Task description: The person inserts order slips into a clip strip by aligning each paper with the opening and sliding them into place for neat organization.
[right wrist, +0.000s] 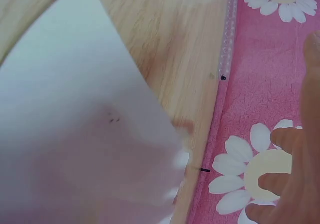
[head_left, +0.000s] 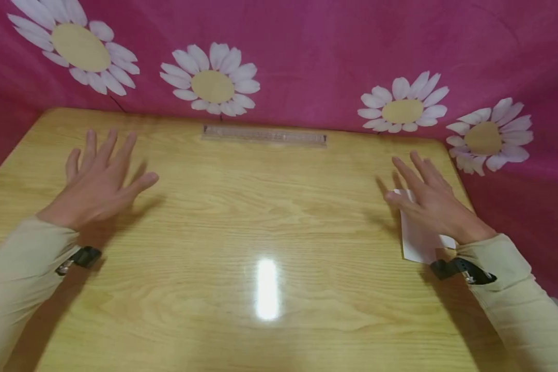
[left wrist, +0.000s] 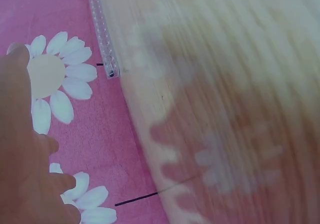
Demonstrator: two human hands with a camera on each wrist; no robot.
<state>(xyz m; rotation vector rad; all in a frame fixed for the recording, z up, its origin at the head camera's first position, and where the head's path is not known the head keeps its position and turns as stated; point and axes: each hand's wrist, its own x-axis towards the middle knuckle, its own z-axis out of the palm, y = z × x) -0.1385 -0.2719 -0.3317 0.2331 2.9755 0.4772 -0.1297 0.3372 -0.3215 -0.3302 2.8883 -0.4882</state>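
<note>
My left hand (head_left: 99, 183) is held over the left side of the wooden table with its fingers spread and nothing in it. In the left wrist view, part of the left hand (left wrist: 30, 149) shows along the left edge. On the opposite side, my right hand (head_left: 430, 204) has its fingers extended above a white sheet of paper (head_left: 416, 248), partly hiding it. Large in the right wrist view, the paper (right wrist: 85, 84) bears a few small dark marks. Fingers of the right hand (right wrist: 300, 169) appear at that view's right edge.
A clear plastic strip (head_left: 265, 136) lies along the far edge of the wooden table (head_left: 242, 222). Behind the table hangs a pink cloth (head_left: 302, 62) printed with large white daisies. Dark bands (head_left: 87, 257) circle both wrists. A bright light reflection shows on the tabletop.
</note>
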